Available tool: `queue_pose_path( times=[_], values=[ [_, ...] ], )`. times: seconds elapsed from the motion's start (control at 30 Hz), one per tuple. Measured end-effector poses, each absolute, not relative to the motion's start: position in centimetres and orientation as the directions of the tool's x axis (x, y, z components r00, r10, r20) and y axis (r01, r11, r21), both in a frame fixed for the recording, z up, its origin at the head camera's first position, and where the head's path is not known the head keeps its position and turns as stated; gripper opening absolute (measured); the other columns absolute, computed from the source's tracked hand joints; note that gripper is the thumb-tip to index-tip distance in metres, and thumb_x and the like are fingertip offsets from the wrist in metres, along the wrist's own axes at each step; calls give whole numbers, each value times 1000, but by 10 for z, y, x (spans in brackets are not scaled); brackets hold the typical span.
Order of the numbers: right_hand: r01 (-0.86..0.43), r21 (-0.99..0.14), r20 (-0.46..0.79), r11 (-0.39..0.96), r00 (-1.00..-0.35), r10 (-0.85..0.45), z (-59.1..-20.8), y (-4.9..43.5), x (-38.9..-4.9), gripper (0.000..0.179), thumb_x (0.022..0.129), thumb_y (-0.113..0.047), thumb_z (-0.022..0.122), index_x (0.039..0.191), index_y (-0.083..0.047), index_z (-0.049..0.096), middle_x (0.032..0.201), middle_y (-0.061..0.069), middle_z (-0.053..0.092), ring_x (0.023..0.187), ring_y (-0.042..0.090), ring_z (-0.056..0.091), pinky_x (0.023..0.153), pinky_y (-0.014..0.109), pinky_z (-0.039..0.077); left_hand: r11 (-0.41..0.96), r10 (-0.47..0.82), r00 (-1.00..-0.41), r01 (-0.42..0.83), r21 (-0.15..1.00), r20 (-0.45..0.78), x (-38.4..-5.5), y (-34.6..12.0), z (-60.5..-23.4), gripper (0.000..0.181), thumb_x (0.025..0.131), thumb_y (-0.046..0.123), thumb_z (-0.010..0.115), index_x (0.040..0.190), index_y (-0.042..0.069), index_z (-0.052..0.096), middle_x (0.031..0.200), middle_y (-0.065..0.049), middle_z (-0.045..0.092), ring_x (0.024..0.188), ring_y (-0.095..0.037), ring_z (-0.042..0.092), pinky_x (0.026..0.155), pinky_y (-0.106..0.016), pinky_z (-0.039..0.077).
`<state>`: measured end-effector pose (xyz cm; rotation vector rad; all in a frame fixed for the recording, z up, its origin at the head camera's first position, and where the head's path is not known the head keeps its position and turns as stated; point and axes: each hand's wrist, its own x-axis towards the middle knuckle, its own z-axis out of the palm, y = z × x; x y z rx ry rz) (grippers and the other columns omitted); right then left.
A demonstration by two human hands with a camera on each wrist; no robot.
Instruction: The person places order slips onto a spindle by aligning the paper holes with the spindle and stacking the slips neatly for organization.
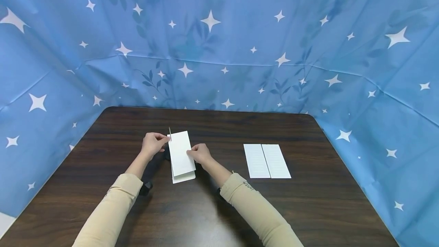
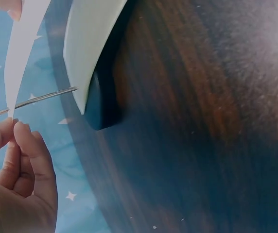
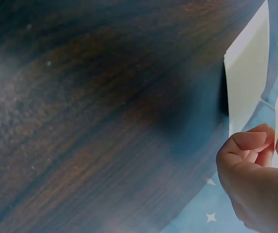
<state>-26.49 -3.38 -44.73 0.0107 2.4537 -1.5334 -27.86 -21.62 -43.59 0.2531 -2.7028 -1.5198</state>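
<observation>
My left hand (image 1: 152,144) pinches the upper left corner of a white paper slip (image 1: 180,151), beside a thin metal spike (image 1: 169,130). The spike passes through that corner and sticks out above it. My right hand (image 1: 201,153) pinches the slip's right edge between thumb and finger. Below it, another white slip (image 2: 88,53) sits lower on the spike, over a dark base (image 2: 102,104); its lower end (image 1: 183,178) shows past the upper slip in the head view. A gap separates the two slips in both wrist views.
To the right on the dark wooden table (image 1: 219,209) lie two white lined stacks of paper, a left stack (image 1: 257,161) and a right stack (image 1: 276,161), side by side. A blue star-patterned curtain (image 1: 205,48) hangs behind the table.
</observation>
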Motion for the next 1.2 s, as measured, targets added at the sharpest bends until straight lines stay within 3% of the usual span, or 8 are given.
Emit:
queue_pose_path(
  times=[0.3,0.47,0.7,0.8,1.0,1.2],
  values=[
    [126,-879,-218,461,-964,-152,-459,-34,-264,12,87,-5,60,77,2,58,60,0,43,49,9,39,46,18,35,540,-139,-987,-141,830,-77,-279,-216,-450,29,91,17,59,101,-10,67,96,-22,63,76,-19,59,58,-23,58],
    [127,-880,-224,457,-961,-164,-461,-33,-263,21,85,-2,60,66,-4,53,51,-1,40,46,9,37,45,19,33,569,-145,-986,-151,809,-82,-277,-214,-451,28,91,15,59,101,-9,67,98,-23,63,74,-18,58,57,-24,58],
    [100,-880,-198,464,-966,-166,-463,-28,-261,10,84,0,62,83,7,68,70,10,61,54,11,50,47,16,38,563,-157,-983,-172,808,-99,-277,-213,-453,27,91,15,59,101,-9,66,93,-21,65,70,-14,58,55,-23,57],
    [98,-877,-194,471,-968,-159,-465,-26,-262,10,82,-2,66,82,7,71,68,13,66,52,11,50,45,17,38,542,-160,-980,-189,819,-121,-277,-214,-454,28,91,16,59,102,-9,66,93,-21,65,70,-13,59,55,-23,57],
    [93,-861,-203,500,-964,-169,-464,-23,-263,13,82,-5,67,75,5,72,52,0,55,45,9,44,41,18,33,553,-161,-981,-180,814,-108,-278,-214,-460,28,90,16,60,101,-10,66,89,-19,65,66,-11,57,53,-23,56],
    [88,-847,-240,524,-944,-228,-460,-21,-265,16,83,-2,63,75,9,70,50,-1,49,44,9,43,40,17,34,617,-157,-985,-153,772,-70,-280,-212,-464,26,90,16,60,97,-8,67,79,-14,65,56,-9,56,49,-23,54]
  ],
)
